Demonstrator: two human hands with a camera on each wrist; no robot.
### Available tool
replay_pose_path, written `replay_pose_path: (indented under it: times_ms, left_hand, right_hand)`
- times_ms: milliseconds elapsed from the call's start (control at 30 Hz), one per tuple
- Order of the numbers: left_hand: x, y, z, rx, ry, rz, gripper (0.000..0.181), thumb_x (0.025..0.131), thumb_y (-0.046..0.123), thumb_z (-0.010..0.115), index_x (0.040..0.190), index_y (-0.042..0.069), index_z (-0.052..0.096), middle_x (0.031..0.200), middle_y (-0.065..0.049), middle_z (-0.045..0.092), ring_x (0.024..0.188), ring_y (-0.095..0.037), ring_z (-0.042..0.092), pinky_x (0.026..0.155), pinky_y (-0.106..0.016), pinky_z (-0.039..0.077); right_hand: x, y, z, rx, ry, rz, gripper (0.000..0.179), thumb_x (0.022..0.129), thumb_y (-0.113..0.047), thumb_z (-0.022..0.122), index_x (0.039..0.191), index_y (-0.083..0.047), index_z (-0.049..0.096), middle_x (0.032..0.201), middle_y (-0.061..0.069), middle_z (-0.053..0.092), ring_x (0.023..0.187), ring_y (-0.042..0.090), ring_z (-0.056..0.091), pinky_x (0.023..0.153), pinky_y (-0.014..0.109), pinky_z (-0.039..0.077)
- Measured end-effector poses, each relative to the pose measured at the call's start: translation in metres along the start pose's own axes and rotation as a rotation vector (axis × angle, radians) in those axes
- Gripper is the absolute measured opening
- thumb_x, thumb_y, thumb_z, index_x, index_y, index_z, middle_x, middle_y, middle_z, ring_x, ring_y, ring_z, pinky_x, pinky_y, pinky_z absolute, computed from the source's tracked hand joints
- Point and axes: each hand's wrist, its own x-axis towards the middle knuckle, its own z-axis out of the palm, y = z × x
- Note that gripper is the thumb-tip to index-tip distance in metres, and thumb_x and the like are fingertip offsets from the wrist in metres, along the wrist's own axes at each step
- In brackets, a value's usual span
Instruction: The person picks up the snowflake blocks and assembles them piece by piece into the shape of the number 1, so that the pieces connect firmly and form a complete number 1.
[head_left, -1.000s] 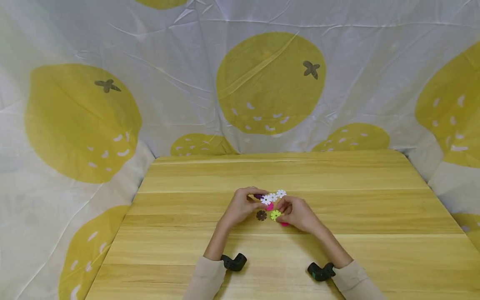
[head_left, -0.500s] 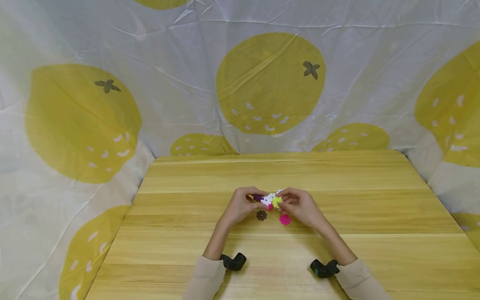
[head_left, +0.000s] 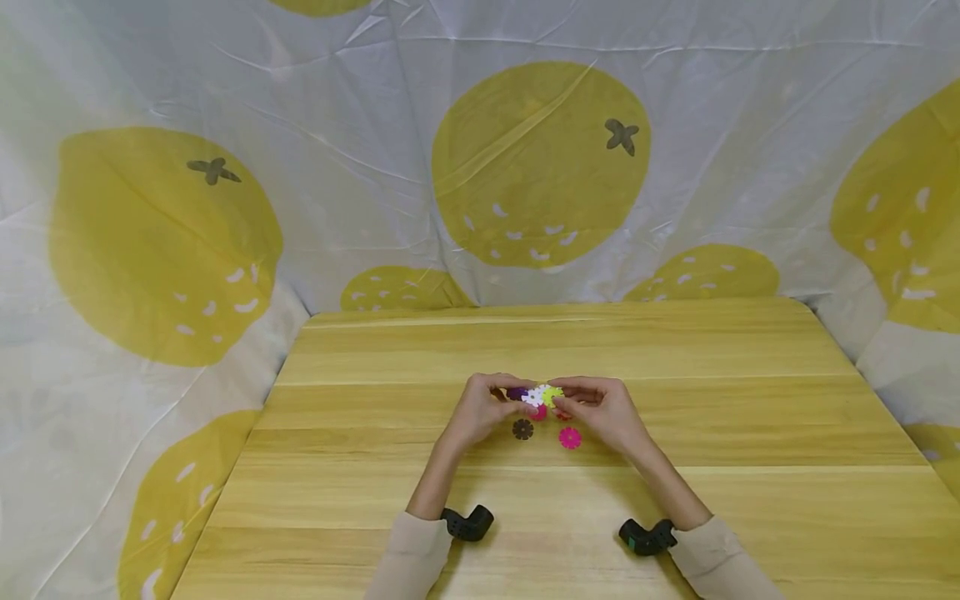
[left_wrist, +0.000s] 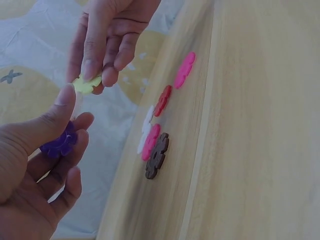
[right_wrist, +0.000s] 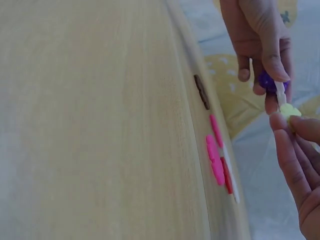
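Note:
Both hands meet above the table, working on small flower-shaped plastic snowflake discs. My left hand pinches a white disc between thumb and fingers. A purple disc sits against that white one, within the left fingers. My right hand pinches a yellow-green disc by thumb and fingertips. The yellow-green disc's edge is right at the white disc's edge. Below the hands lie a brown disc, a bright pink disc, another pink disc, a red disc and white pieces.
The wooden table spreads out on all sides of the hands. Behind it hangs a pale cloth with a lemon print. A black wrist camera sits on the left wrist, another black camera on the right.
My right hand has lifted the yellow-green disc up and away from the loose pieces to the white disc, uncovering the bright pink disc. My left hand has stayed nearly still.

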Motion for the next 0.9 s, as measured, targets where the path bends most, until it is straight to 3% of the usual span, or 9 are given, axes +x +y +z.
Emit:
replay_pose_path:
  times_ms: [300, 500, 900]
  left_hand:
    - [-0.0017, 0.0027, -0.0032, -0.042, -0.036, -0.011, 0.023, 0.087, 0.011, 0.084, 0.11, 0.011, 0.082, 0.109, -0.007, 0.08, 0.083, -0.013, 0.06, 0.07, -0.02, 0.05]
    - [-0.0017, 0.0019, -0.004, -0.076, -0.042, 0.002, 0.021, 0.089, 0.008, 0.08, 0.11, 0.01, 0.082, 0.109, -0.009, 0.08, 0.082, -0.013, 0.059, 0.07, -0.02, 0.048]
    - [-0.0022, -0.0015, -0.0033, -0.158, -0.084, 0.03, 0.021, 0.088, 0.01, 0.081, 0.109, 0.005, 0.082, 0.105, -0.015, 0.079, 0.083, -0.012, 0.063, 0.067, -0.018, 0.048]
  right_hand:
    - [0.0, -0.0008, 0.0029, 0.012, 0.063, 0.01, 0.024, 0.093, -0.009, 0.077, 0.116, -0.002, 0.077, 0.098, 0.023, 0.076, 0.084, 0.03, 0.079, 0.076, 0.041, 0.064]
    - [-0.0019, -0.0009, 0.0027, 0.039, 0.034, -0.033, 0.026, 0.097, -0.007, 0.072, 0.121, 0.001, 0.075, 0.102, 0.026, 0.077, 0.086, 0.03, 0.079, 0.077, 0.046, 0.063]
    - [-0.004, -0.0007, 0.0059, 0.078, 0.023, -0.106, 0.022, 0.097, -0.001, 0.07, 0.116, 0.006, 0.076, 0.104, 0.028, 0.077, 0.083, 0.032, 0.079, 0.074, 0.045, 0.063]
